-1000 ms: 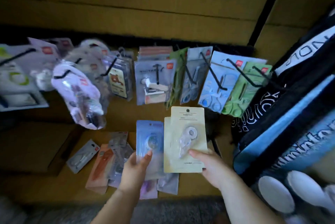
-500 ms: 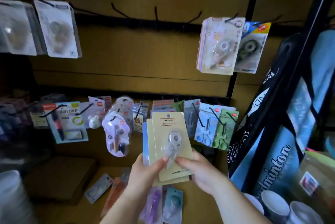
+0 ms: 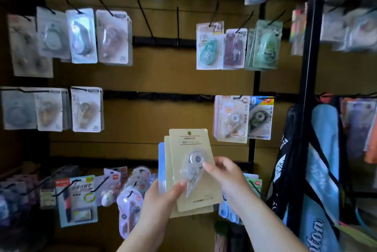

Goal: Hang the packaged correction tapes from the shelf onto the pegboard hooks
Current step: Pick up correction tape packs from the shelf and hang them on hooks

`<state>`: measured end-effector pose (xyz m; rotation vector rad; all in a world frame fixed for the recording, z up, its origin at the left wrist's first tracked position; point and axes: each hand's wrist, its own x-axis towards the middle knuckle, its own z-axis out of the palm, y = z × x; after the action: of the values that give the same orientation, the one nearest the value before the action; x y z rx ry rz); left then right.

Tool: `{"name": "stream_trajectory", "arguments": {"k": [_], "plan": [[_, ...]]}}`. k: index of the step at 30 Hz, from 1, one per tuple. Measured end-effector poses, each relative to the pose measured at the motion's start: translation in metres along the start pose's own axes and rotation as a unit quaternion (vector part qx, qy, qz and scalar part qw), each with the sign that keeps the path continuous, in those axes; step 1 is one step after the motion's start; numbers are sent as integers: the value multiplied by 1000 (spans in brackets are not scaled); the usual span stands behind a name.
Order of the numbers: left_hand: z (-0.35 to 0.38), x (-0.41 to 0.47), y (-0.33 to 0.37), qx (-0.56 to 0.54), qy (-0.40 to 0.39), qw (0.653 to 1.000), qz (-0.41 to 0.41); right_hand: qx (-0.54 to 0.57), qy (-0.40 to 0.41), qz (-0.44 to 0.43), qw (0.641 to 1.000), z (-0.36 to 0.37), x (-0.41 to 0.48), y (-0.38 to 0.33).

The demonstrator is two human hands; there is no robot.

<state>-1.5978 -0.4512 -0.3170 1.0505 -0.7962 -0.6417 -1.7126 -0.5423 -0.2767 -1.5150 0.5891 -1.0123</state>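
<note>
A small stack of packaged correction tapes [image 3: 189,149], cream cards in front and a blue one behind, is held upright in front of the pegboard [image 3: 163,76]. My left hand [image 3: 161,200] grips the stack from the lower left, thumb on the clear blister. My right hand [image 3: 226,178] pinches the front cream card at its right edge. The front card's hang hole is at the top. Bare black hooks [image 3: 146,25] stick out of the board above the stack, between hung packs.
Hung correction tape packs fill the board at left [image 3: 85,109] and right [image 3: 232,119]. Lower hooks carry other stationery packs [image 3: 77,198]. A black upright post [image 3: 312,47] and a blue and black badminton bag [image 3: 318,170] stand at right.
Both hands have lifted the stack off the shelf level up in front of the pegboard. The view has tilted up, so higher rows of hooks now show and the shelf has dropped out of sight.
</note>
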Motion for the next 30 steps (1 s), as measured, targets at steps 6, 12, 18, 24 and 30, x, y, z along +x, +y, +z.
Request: {"name": "stream_trajectory", "arguments": {"k": [6, 12, 18, 24, 30], "plan": [[3, 9, 20, -52, -46, 998, 10, 100, 1, -8, 995, 6, 7, -28], [5, 14, 30, -68, -53, 996, 7, 141, 31, -15, 989, 4, 16, -32], [5, 27, 28, -56, -10, 998, 0, 129, 51, -37, 990, -9, 29, -37], [-4, 42, 25, -53, 17, 998, -12, 106, 103, -68, 987, -22, 58, -52], [-13, 59, 22, -30, 27, 999, -15, 50, 107, -79, 990, -15, 87, -46]]}}
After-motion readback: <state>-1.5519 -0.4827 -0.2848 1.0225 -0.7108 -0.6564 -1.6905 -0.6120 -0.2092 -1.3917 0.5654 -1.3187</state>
